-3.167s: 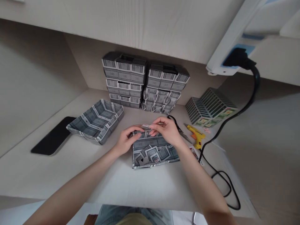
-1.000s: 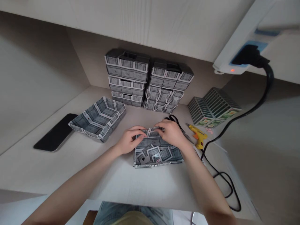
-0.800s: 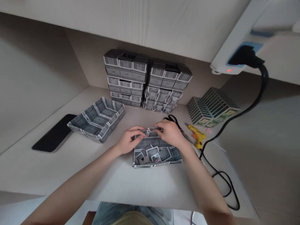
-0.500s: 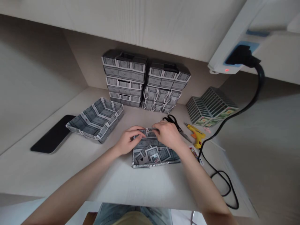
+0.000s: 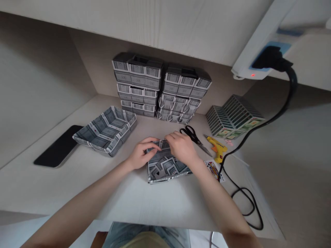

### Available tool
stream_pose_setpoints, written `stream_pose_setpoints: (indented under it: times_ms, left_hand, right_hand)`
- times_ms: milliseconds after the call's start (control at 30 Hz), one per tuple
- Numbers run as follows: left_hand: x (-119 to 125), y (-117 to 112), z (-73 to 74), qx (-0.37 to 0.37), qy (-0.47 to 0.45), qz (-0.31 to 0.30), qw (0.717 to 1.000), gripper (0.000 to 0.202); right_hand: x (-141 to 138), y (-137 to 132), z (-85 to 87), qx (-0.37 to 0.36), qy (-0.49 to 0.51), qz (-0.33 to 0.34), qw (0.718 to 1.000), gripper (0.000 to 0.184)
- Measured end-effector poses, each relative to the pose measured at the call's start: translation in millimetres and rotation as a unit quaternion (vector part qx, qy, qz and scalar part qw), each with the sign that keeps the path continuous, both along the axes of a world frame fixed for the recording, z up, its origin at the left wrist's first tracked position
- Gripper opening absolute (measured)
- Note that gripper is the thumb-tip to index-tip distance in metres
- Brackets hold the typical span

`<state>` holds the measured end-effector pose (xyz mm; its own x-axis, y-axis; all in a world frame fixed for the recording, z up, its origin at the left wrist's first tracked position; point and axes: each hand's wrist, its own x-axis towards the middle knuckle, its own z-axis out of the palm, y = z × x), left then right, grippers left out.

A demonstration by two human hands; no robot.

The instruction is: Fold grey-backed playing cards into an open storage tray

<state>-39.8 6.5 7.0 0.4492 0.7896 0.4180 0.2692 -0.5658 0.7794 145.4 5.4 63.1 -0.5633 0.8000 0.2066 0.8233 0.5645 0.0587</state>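
In front of me on the desk lies a shallow box made of playing cards (image 5: 155, 179), their patterned backs showing, with several loose cards (image 5: 165, 168) inside. My left hand (image 5: 142, 153) grips its far left rim, thumb inside and fingers over the outer side. My right hand (image 5: 181, 146) pinches the same far rim a little to the right, covering part of the wall. The fingertips of both hands are close together there. A second open card box (image 5: 108, 129) rests to the left, touched by neither hand.
Two stacks of card boxes (image 5: 138, 77) stand against the back wall. Black scissors (image 5: 193, 136), a yellow glue gun (image 5: 218, 148) with a looping cord and a face card (image 5: 213, 168) lie at right. Upright card packs (image 5: 235, 115) are behind them. A black phone (image 5: 59, 146) lies left.
The box has turned slightly and its right end has shifted left, uncovering more of the face card. My right hand has moved a little left along the rim.
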Motion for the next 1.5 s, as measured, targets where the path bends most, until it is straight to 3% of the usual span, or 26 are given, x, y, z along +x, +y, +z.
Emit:
stream_pose_setpoints:
  times_ms: [267,667,1033,1233,1500]
  left_hand:
    - [-1,0,-0.7,0.003,-0.007,-0.004,1.0,0.019]
    - [0,0,-1.1,-0.006,-0.007,0.004,1.0,0.021]
    - [0,0,-1.3,-0.019,-0.009,-0.001,1.0,0.02]
    - [0,0,-2.9,-0.011,-0.015,0.003,1.0,0.021]
    - [0,0,-3.9,-0.018,-0.015,-0.002,1.0,0.02]
  right_hand:
    - [-1,-2,0.7,0.037,-0.03,0.019,0.999,0.015]
    - [0,2,-2.4,-0.031,0.028,-0.026,0.999,0.015]
    - [-5,-1,-3.5,-0.029,-0.02,-0.039,0.999,0.019]
    - [6,3,-4.1,-0.089,0.087,-0.002,0.992,0.031]
    - [23,16,-3.4,-0.087,0.259,0.003,0.962,0.021]
